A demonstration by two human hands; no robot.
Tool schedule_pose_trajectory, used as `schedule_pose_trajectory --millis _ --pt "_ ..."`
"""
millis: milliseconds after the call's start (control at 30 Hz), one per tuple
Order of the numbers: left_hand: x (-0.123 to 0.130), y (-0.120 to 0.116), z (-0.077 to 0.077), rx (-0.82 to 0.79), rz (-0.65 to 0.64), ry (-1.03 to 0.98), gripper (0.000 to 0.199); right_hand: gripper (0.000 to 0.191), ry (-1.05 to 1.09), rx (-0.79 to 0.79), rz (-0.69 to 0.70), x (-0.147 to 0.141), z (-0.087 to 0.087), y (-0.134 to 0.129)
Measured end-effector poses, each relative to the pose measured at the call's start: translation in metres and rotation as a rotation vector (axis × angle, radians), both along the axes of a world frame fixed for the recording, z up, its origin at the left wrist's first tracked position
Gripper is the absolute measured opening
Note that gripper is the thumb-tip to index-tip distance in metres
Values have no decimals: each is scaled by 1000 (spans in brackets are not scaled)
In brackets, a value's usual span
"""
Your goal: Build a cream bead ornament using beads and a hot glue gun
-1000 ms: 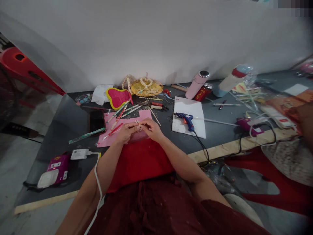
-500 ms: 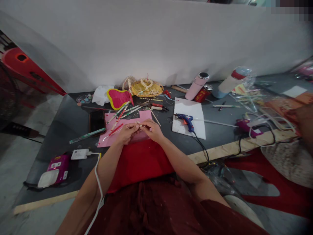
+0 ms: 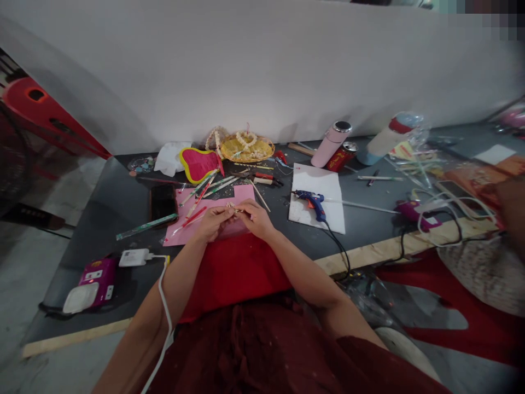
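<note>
Carefully, we are pinching a small beaded piece between the fingertips of our left hand and right hand, holding it over the pink sheet. Those beads are looking tiny, so a light, close pinch is probably serving us best, one hand steadying while the other is adjusting.

We cannot resolve the small pale piece, part-hidden by fingers; at nine o'clock, a dark round object is edge-cut.
</note>
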State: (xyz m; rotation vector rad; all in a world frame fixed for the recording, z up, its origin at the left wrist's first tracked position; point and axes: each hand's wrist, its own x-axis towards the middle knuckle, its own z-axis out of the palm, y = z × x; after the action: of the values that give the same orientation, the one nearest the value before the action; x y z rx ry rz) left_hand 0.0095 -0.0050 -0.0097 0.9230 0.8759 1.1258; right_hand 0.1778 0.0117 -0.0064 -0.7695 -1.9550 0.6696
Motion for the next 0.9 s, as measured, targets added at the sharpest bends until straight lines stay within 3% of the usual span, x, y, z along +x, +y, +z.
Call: schedule_pose_trajectory --millis 133,300,700,900 --pt "0 1 -2 -3 7 33 22 26 -35 2 7 1 -1 -1" --pt "1 1 -1 -9 21 101 26 21 -13 14 14 1 -3 0" --pt "0 -2 -1 13 -9 62 21 16 -33 44 -28 -3 -3 -1" --pt "0 -1 2 -43 7 -13 23 22 -49 60 -1 -4 -3 -1"
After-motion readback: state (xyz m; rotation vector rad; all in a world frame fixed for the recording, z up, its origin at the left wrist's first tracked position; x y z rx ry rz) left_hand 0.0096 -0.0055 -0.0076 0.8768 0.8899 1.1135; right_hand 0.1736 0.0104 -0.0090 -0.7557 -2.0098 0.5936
